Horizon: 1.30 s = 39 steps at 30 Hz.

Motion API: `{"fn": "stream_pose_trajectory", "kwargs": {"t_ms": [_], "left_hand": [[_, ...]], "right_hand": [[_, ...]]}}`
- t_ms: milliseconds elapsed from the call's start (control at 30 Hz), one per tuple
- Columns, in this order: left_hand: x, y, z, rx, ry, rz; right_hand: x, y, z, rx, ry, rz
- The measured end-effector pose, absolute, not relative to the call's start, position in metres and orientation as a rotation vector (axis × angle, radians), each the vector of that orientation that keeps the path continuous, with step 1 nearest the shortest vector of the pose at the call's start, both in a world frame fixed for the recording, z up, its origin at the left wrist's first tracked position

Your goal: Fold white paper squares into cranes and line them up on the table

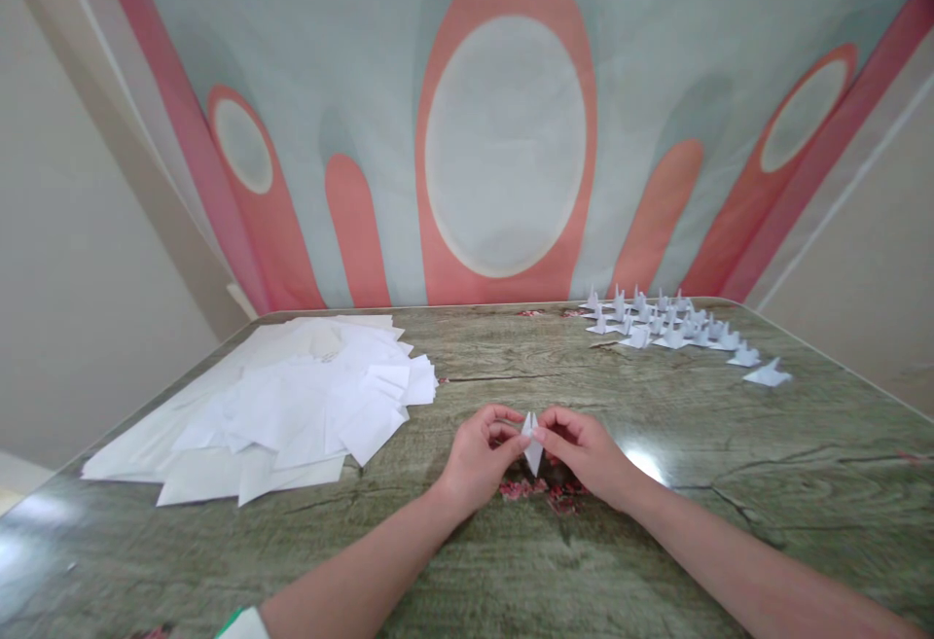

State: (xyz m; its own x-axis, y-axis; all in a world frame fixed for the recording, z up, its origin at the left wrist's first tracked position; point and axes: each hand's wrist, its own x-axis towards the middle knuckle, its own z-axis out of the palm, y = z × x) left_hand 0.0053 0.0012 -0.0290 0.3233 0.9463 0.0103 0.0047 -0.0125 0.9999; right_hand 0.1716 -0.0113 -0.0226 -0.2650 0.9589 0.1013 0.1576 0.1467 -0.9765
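Note:
Between my two hands, near the middle of the table, is a small piece of white paper folded into a narrow diamond (pixel 533 454). Its upper end shows a split between two points, and its lower tip points toward me. My left hand (pixel 485 452) pinches its left edge between thumb and fingers. On the opposite edge, my right hand (pixel 584 449) has thumb and forefinger closed on the paper. Both thumbs press on its face, so part of the folds is hidden.
A spread heap of white paper sheets (pixel 292 406) covers the table's left side. Several folded white paper cranes (pixel 671 336) stand in rows at the back right. The wood-grain table (pixel 730 542) reaches a wall hanging with pink and white shapes (pixel 511 289).

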Motion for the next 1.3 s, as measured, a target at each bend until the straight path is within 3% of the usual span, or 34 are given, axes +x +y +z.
{"fn": "stream_pose_trajectory", "kwargs": {"t_ms": [833,1300], "left_hand": [[0.002,0.004,-0.024,1.544,1.018,0.917],[0.001,0.002,-0.017,1.545,1.025,0.886]], "right_hand": [[0.169,-0.016,-0.018,-1.141,-1.502,1.158],[0.171,-0.015,-0.019,-1.041,-1.671,0.757]]}}
